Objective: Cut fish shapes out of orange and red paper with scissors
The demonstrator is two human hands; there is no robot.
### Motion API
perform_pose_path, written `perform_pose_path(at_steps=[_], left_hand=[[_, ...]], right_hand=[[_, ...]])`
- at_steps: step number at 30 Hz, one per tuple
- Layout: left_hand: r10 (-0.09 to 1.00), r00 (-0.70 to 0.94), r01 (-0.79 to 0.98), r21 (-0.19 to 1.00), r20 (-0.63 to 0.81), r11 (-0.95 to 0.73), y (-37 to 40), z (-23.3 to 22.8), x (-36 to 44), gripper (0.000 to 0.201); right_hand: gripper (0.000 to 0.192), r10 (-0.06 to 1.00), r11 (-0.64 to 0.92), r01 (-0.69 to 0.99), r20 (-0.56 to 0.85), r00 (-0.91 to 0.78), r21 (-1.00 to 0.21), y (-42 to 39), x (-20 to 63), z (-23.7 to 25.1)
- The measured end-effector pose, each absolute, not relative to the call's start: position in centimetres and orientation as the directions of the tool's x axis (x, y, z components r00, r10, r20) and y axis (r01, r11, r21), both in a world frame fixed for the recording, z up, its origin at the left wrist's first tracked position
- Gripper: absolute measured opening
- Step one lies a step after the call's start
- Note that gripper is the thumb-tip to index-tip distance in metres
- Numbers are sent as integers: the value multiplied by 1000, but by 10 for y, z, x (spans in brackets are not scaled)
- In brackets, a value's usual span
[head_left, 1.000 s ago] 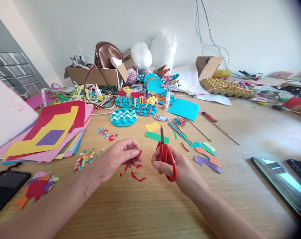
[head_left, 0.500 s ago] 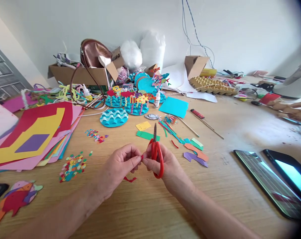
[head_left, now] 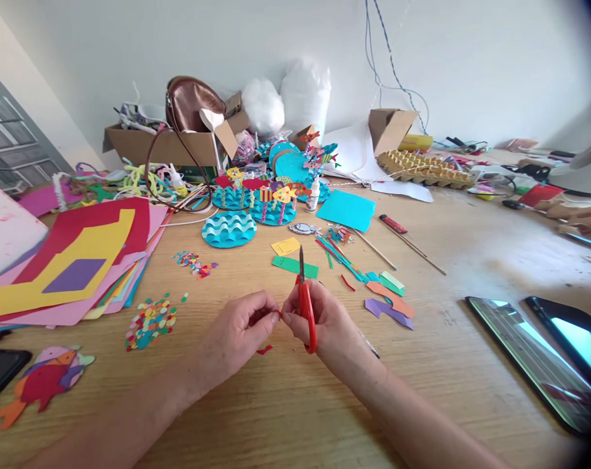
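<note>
Between the fingertips of both hands is a tiny red paper piece point(head_left: 280, 315), mostly covered. My left hand point(head_left: 249, 326) is closed in a pinch on it from the left. My right hand point(head_left: 319, 316) pinches the same piece with thumb and finger, and also holds red-handled scissors point(head_left: 308, 312) with the closed blades pointing up and away. Under the hands a red paper scrap point(head_left: 265, 350) lies on the wooden table point(head_left: 286, 417). Just beyond the scissors are a green paper strip point(head_left: 295, 267) and a yellow paper piece point(head_left: 285, 245).
Paper fish point(head_left: 41, 384), paper dots point(head_left: 151, 322) and stacked coloured sheets point(head_left: 81, 273) lie on the left. Blue wavy discs point(head_left: 228, 230) and a glue bottle point(head_left: 313, 195) stand farther back. Two phones point(head_left: 524, 358) are at right. Another person's hand point(head_left: 583, 218) shows at the far right.
The scissors have turned more edge-on in my right hand, while both hands keep pinching the red piece. The whole scene has shifted slightly right as the camera moved.
</note>
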State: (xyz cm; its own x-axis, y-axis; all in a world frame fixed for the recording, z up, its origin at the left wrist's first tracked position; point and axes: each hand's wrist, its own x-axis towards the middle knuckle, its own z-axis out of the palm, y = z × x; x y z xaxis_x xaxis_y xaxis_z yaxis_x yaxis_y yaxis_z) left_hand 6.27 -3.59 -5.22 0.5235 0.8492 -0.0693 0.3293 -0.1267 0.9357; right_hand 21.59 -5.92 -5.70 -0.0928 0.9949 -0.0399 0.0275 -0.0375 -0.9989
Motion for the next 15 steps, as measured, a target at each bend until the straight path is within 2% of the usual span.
perform_pose_path(at_steps=[3,6,10,15], left_hand=[[867,495,298,948,-51,-114,-35,-53,64,17],[912,406,192,981,-64,-16,-32,-51,61,15],[959,282,-14,999,-40,46,-28,-48,54,10],[967,256,-64,998,-12,30,-27,-46,50,11]], right_hand=[[23,994,-43,69,-49,-93,-997,-61,217,-53],[19,990,-39,242,-71,-121,-970,-63,219,-45],[28,975,28,514,-90,-204,-858,-66,220,-39],[28,957,150,641,-53,-286,-753,-66,219,-44]])
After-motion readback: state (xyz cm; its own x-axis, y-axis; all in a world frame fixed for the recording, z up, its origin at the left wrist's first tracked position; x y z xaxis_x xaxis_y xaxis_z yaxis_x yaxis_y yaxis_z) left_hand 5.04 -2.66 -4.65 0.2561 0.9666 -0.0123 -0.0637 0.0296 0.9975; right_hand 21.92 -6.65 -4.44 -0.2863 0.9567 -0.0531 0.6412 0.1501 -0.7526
